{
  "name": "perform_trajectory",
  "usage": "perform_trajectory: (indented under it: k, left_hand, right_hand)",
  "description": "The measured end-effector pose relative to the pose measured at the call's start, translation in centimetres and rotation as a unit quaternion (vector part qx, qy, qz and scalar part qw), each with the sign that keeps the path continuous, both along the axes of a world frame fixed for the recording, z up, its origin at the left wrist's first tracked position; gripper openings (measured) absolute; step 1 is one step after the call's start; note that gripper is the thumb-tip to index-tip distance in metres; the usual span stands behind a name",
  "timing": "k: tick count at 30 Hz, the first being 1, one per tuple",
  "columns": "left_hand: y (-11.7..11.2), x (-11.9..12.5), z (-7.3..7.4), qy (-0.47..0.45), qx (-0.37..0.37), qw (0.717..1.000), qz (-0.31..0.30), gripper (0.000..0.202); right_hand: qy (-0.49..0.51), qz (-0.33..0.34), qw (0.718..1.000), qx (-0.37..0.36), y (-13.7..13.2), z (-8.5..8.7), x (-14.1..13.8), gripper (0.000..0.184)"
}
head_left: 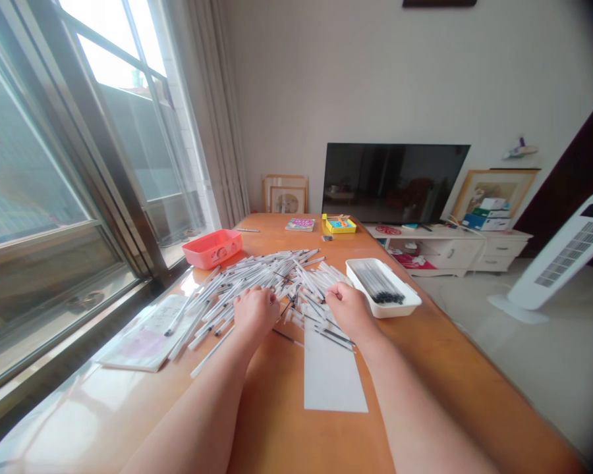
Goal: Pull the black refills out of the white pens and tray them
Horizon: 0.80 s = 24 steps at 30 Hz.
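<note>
A big loose pile of white pen barrels, with thin black refills among them, covers the middle of the table. My left hand is over the pile's near side, fingers curled down; whatever they hold is hidden. To its right, my right hand has thumb and fingers pinched together beside the pile, and anything between them is too small to make out. Just beyond that hand stands a white plastic box holding a row of clear pens with black ends. Under the refills lies a white paper sheet.
A red plastic basket stands behind the pile at left, and a notebook lies partly under the barrels. Farther back are a colourful booklet and a yellow box. The window is left; a white tower fan stands right.
</note>
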<state>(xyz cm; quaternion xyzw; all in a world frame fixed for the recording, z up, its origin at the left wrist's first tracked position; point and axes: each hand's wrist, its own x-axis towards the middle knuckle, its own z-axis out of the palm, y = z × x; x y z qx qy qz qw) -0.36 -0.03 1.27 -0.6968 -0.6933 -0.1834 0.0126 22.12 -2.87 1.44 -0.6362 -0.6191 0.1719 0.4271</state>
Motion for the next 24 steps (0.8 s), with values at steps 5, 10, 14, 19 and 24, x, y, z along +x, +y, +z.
perform_trajectory:
  k: [5, 10, 14, 19, 24]
  left_hand:
    - [0.2, -0.6, 0.1, -0.085, -0.002, 0.996, -0.006, 0.013]
    - [0.7, -0.8, -0.6, -0.194, -0.003, 0.981, -0.019, 0.015]
    - [0.9, -0.5, -0.7, -0.294, -0.010, 0.955, -0.043, 0.014]
    - [0.7, -0.2, -0.4, -0.341, -0.011, 0.939, -0.051, 0.014]
    - [0.6, 0.0, -0.4, -0.356, -0.004, 0.933, -0.051, 0.013]
  right_hand:
    - [-0.103, 0.003, 0.991, -0.081, -0.3, 0.0, -0.3, 0.011]
    - [-0.190, 0.005, 0.978, -0.081, -0.5, 0.0, -1.2, 0.010]
    - [-0.236, 0.004, 0.969, -0.075, -0.2, -0.5, -1.6, 0.011]
    - [-0.257, -0.008, 0.963, -0.077, 0.2, -0.9, -1.7, 0.007]
    - [-0.246, -0.015, 0.966, -0.077, 0.2, -0.8, -1.5, 0.015]
